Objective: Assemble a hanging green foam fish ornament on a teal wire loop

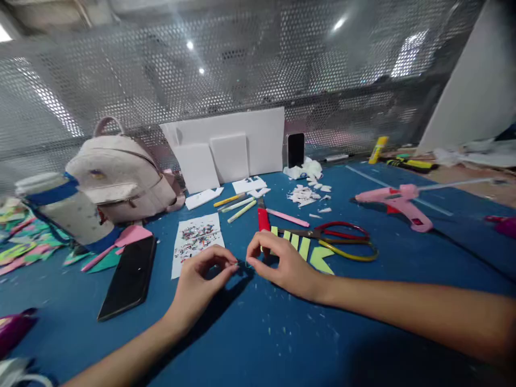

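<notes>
- Thumb and forefinger of the left hand (207,274) close on a tiny scrap (237,264), too small to identify; it could slip free and be lost among the specks.
- Right hand (282,263) curls into a loose loop just beside it, tips nearly meeting; whether it holds anything, I cannot tell.
- Paper sheet (183,223) lies beyond the left hand; a brush of the knuckles could scatter its multicoloured crumbs (197,231).
- Red-handled utility knife (264,219) sits right behind the right hand, so careless reaching could nick a finger if its blade is out.
- Scissors (342,236) lie across pale green strips (304,247); a sideways sweep could shift both.
- Pink hot-glue gun (397,199) rests on its side; its nozzle, if hot, could scorch the surface.
- Blue tabletop (242,344) is speckled with debris.
- Beige backpack (116,177) and white boards (264,140) stand toward the back.
- Perforated metal screen (242,80) closes off the far side, dotted with bright lights.
</notes>
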{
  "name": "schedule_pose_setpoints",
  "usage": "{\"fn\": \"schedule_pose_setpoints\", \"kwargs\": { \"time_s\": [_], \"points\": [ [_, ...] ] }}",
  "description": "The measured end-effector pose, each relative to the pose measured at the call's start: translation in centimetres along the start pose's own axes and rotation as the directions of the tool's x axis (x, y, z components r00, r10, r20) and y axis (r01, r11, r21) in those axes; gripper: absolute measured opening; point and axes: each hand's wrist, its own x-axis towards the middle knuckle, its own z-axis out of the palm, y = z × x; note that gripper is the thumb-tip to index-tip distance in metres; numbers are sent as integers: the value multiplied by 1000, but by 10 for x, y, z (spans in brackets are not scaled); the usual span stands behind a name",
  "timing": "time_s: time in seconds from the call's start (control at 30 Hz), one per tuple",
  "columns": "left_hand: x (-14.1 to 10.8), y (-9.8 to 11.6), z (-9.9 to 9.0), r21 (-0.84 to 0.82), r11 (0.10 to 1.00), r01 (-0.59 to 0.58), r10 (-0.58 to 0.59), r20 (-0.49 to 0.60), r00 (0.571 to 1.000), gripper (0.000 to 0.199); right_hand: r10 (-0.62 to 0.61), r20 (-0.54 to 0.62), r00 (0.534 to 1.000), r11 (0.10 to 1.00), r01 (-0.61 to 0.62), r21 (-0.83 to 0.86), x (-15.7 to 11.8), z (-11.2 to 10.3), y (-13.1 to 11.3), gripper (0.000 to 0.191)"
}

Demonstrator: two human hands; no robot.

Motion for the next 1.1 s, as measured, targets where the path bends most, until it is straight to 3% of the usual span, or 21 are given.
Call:
{"fn": "schedule_pose_setpoints", "kwargs": {
  "time_s": [0.33, 0.77, 1.1],
  "points": [
    [-1, 2, 1, 48, 993, -112, 109, 49, 993, 10, -27, 97, 995, 999, 30, -30, -3, -1, -2, 11],
    [-2, 7, 7, 95, 995, -12, 13, -6, 1000, 10, 3, 163, 987, 999, 5, -49, -4, 2, 2, 9],
    [-4, 7, 6, 104, 993, -54, 53, 9, 999, 10, 8, 191, 981, 996, 8, -83, -3, 2, 4, 5]
  ]
}}
